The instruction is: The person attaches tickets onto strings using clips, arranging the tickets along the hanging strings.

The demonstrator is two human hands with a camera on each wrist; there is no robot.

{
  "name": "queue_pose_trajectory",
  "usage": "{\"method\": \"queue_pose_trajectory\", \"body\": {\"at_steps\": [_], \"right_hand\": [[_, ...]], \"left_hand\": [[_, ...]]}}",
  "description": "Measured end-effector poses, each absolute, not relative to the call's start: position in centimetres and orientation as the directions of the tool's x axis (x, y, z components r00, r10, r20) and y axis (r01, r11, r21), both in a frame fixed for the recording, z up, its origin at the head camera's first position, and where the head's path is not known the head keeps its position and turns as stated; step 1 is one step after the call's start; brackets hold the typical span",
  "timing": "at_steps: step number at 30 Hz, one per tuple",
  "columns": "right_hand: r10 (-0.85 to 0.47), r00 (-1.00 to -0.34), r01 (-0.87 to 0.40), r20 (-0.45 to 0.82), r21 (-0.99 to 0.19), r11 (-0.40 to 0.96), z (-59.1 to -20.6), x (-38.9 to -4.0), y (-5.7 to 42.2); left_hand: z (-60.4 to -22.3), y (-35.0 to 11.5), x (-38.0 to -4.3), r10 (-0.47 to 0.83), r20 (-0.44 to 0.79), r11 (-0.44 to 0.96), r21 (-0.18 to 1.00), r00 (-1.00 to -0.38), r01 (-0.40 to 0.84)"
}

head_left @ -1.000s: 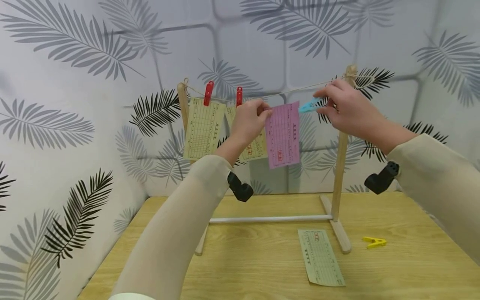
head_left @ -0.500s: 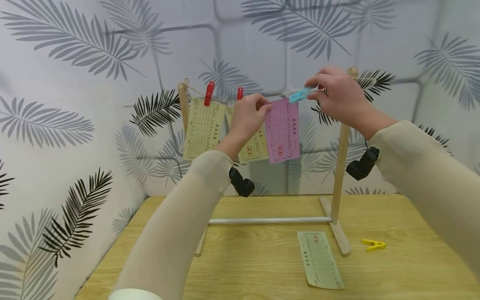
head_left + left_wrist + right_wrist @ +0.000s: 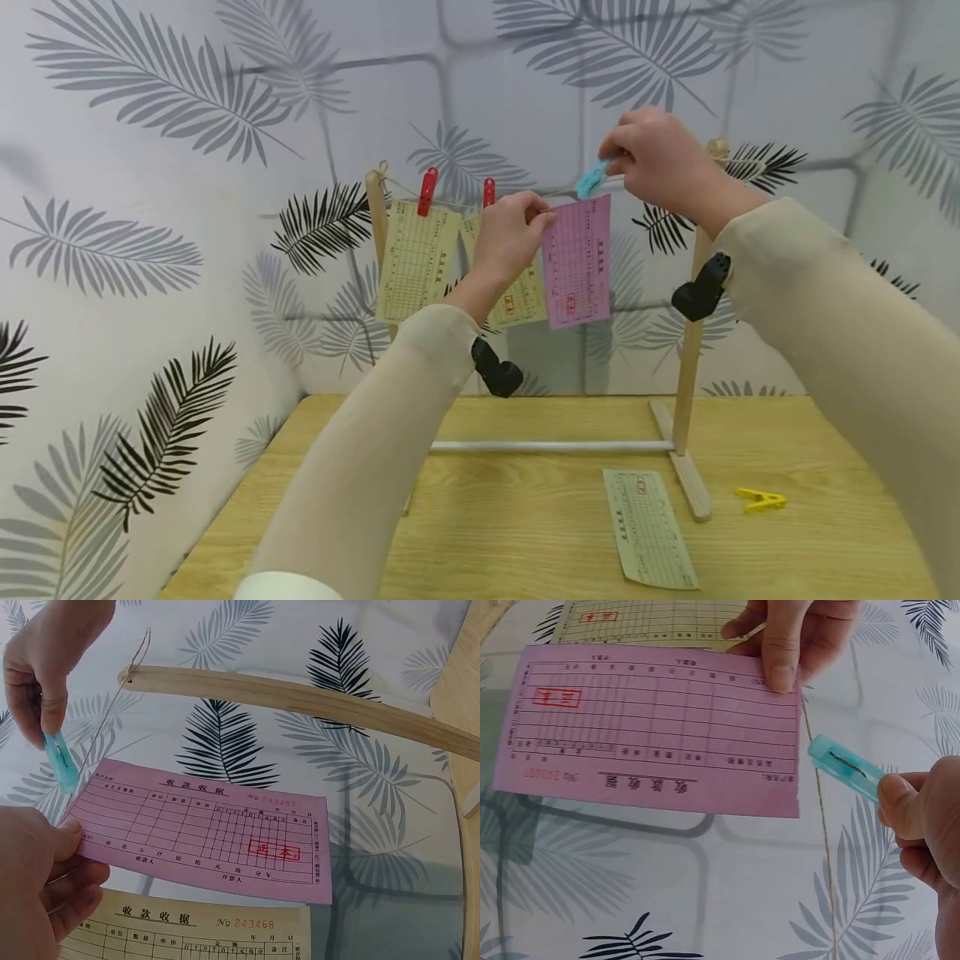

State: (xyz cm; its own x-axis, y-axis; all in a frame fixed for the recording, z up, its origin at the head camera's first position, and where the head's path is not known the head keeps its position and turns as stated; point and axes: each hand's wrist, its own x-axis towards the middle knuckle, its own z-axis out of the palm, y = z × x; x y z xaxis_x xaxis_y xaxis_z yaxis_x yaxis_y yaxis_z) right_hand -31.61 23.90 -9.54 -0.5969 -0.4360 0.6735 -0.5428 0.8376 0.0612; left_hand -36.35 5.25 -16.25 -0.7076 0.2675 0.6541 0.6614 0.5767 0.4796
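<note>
A pink receipt slip (image 3: 577, 267) hangs from my left hand (image 3: 506, 237), which pinches it by its upper-left corner beside the string. My right hand (image 3: 667, 167) grips a light-blue clothespin (image 3: 592, 180) just above the slip's top edge. In the right wrist view the clothespin (image 3: 846, 763) stands apart from the pink paper, its tip near the string (image 3: 821, 802). Left of the pink slip, a yellow receipt (image 3: 416, 267) and a second yellow receipt (image 3: 528, 304) hang under red clothespins; my left hand partly hides the second one.
The string runs between two wooden posts, the right one (image 3: 690, 367) standing on a foot joined to a white rod (image 3: 555, 447). A pale green receipt (image 3: 651, 529) and a yellow clothespin (image 3: 761, 500) lie on the wooden table (image 3: 495, 533). A leaf-patterned backdrop stands behind.
My right hand has moved left and up with the light-blue clothespin, from beside the pink slip to above its top edge. The left hand keeps its pinch; the pink slip rose slightly.
</note>
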Motion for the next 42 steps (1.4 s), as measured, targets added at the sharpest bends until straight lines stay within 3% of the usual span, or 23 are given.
{"method": "queue_pose_trajectory", "body": {"at_steps": [11,27,42], "right_hand": [[-0.454,-0.697,-0.526,0.555,0.034,0.85,-7.8,-32.1,22.5],[-0.491,-0.787,-0.505,0.374,0.068,0.86,-7.9,-33.3,21.8],[-0.558,-0.785,-0.534,0.271,0.163,0.83,-7.9,-33.5,20.5]], "left_hand": [[-15.8,5.1,-36.3,0.264,0.638,0.578,0.495,-0.723,0.648],[-16.6,4.7,-36.7,0.278,0.628,0.612,0.467,-0.727,0.638],[-16.9,4.8,-36.8,0.3,0.624,0.603,0.462,-0.721,0.65]]}}
